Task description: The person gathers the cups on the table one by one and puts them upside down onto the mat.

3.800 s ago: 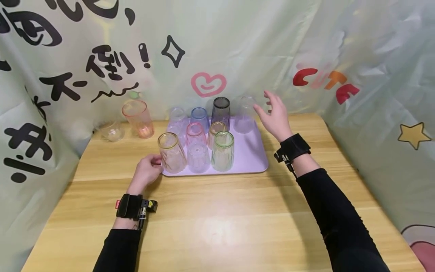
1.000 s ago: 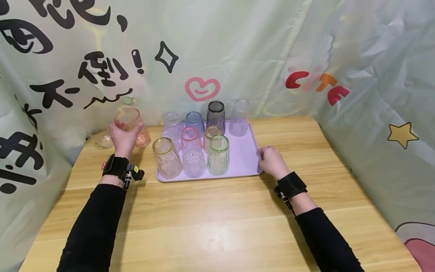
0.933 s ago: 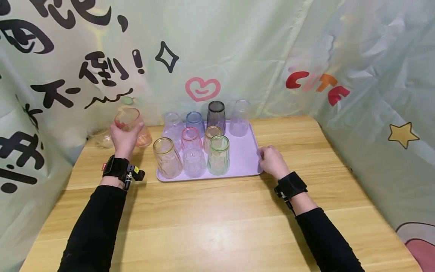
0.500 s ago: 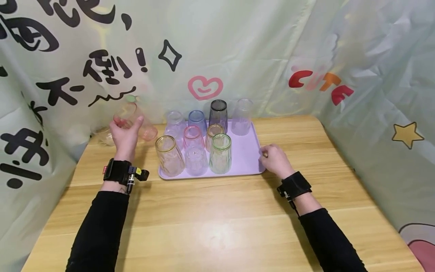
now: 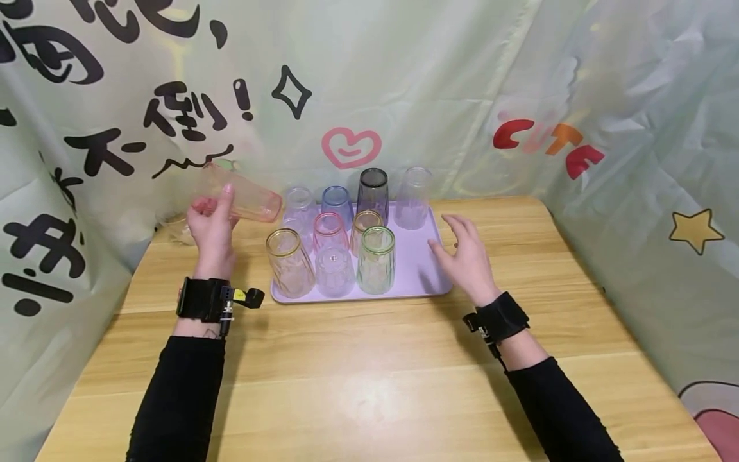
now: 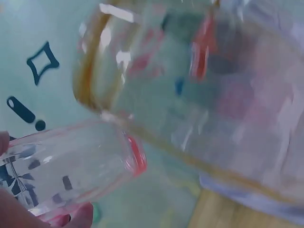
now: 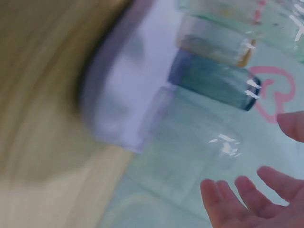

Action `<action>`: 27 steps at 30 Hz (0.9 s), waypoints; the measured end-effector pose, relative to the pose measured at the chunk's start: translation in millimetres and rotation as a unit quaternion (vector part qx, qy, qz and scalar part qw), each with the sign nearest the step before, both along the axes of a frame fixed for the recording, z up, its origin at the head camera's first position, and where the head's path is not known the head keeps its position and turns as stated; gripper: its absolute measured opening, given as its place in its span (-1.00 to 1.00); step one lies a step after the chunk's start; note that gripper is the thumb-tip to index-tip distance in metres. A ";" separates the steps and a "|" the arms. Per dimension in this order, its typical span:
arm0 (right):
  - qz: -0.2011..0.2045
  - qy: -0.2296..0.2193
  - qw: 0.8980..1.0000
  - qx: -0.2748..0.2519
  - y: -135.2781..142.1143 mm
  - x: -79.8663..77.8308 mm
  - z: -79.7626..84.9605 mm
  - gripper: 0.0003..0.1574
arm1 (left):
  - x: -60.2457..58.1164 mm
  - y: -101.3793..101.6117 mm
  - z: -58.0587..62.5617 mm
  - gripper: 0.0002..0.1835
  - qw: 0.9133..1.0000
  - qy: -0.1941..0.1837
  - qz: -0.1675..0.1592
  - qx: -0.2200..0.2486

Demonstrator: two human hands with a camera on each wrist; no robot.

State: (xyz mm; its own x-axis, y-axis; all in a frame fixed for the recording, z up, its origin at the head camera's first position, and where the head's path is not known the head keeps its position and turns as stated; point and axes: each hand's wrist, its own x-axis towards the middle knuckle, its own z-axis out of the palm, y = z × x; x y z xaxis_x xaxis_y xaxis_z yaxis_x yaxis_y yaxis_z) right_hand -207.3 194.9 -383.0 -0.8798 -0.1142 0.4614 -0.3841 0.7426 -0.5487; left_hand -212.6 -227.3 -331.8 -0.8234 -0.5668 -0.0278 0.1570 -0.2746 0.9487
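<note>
My left hand (image 5: 212, 234) grips a clear pink-tinted drinking glass (image 5: 248, 196), raised off the table and tilted almost onto its side, its thick base toward the tray. In the left wrist view the glass (image 6: 80, 164) shows its red-tinted base, with fingertips at the other end. Over the right edge of a lilac tray (image 5: 418, 269) hovers my right hand (image 5: 467, 260), fingers spread and holding nothing. Upside-down glasses crowd the tray: an amber-rimmed glass (image 5: 290, 266), a green one (image 5: 376, 263), a dark grey one (image 5: 373, 192), a clear one (image 5: 412, 202) and several others.
Behind my left hand a low clear glass vessel (image 5: 178, 228) stands at the table's back left, partly hidden. The wooden table (image 5: 358, 372) is backed by a printed pale cloth (image 5: 439, 77). Bare tray surface shows at its right front.
The pink glass stood upright at the left; my left hand has lifted it and tipped it over toward the tray. My right hand has let go of the tray's edge and opened.
</note>
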 end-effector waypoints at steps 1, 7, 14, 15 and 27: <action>0.001 0.014 1.000 -0.007 -2.7 1.4 3.5 -0.25 | 1.7 2.3 2.0 -0.30 1.000 0.010 -0.007 0.018; 0.035 0.077 0.994 -0.063 -20.6 6.9 22.4 -0.22 | 10.8 16.6 14.3 -0.48 0.989 0.084 -0.064 0.099; 0.083 0.097 0.984 -0.121 -46.0 16.6 43.6 -0.10 | 23.9 37.3 34.0 -0.44 0.976 0.108 -0.129 0.138; 0.093 0.099 0.982 -0.128 -50.4 19.0 47.4 -0.09 | 26.6 40.7 36.3 -0.43 0.975 0.105 -0.137 0.137; 0.213 0.152 0.953 -0.153 -88.4 50.5 89.0 0.02 | 48.0 84.6 41.4 -0.53 0.953 0.124 -0.239 0.139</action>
